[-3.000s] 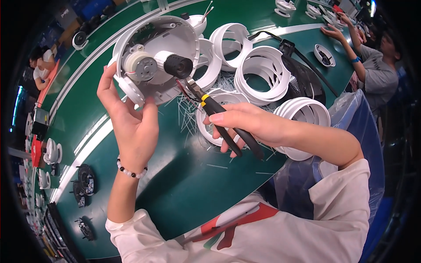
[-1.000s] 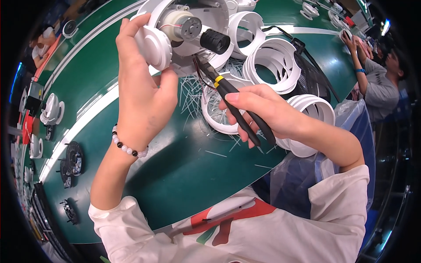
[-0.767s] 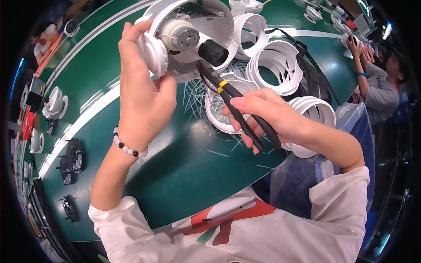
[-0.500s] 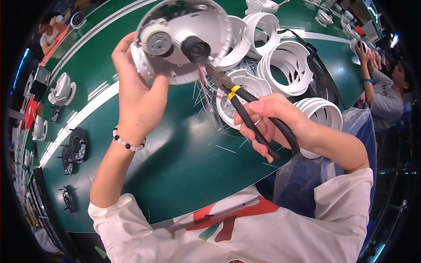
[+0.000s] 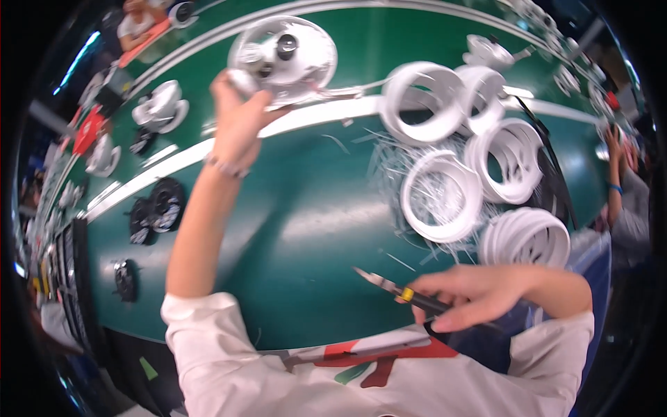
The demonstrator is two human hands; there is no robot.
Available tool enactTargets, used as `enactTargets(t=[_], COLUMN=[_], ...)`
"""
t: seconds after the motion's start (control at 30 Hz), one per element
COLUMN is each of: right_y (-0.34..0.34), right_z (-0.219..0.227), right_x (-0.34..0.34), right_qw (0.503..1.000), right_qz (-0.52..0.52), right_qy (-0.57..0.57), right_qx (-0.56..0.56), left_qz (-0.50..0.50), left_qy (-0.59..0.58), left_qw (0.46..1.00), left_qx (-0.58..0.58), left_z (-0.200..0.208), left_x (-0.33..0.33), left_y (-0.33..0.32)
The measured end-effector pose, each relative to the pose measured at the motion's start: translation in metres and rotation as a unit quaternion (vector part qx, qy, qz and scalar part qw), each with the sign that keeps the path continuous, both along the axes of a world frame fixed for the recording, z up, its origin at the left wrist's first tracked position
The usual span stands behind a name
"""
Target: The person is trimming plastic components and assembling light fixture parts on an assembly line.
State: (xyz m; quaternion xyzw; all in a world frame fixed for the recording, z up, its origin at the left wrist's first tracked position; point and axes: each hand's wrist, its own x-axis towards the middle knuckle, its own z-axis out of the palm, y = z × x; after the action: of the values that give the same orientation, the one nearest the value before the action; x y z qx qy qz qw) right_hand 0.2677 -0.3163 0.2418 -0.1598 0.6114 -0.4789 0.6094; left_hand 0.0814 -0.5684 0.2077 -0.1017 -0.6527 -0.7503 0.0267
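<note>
My left hand [image 5: 240, 125] is stretched out over the far side of the green table, its fingers wrapped round the edge of a white round fan housing [image 5: 314, 66]. Its hollow side faces me, showing a motor and a dark round part inside; wires trail from it to the right. My right hand [image 5: 479, 295] is closed round the dark handles of a pair of cutting pliers [image 5: 389, 285] with yellow bands. Held low near the table's front edge, the pliers point left, their jaws apart from any other thing. Motion blurs the finer details.
White plastic rings [image 5: 441, 194] stand in a cluster on the right, with cut white strips [image 5: 389, 163] scattered among them. Black round parts [image 5: 167, 205] lie on the left. White assemblies [image 5: 163, 108] sit farther back. Another person [image 5: 629, 208] is at the right.
My left hand has carried the housing away from me to the far side. The pliers have come off its wires and moved down toward me, and their handles have drawn together.
</note>
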Motion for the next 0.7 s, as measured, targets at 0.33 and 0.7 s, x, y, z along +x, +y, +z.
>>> enactTargets(t=[0.33,0.7], right_y=[-0.003,0.004], right_z=[-0.017,-0.011], right_x=[0.014,0.006], right_qw=[0.996,0.992], right_qz=[-0.078,-0.089], right_qy=[0.004,0.008], right_qx=[-0.046,-0.085], left_qz=[-0.002,0.301], left_qy=[-0.173,-0.262], left_qw=[0.967,0.871], left_qx=[0.187,0.287], left_z=[-0.065,-0.07], left_x=[-0.112,-0.123], left_y=[-0.009,-0.162])
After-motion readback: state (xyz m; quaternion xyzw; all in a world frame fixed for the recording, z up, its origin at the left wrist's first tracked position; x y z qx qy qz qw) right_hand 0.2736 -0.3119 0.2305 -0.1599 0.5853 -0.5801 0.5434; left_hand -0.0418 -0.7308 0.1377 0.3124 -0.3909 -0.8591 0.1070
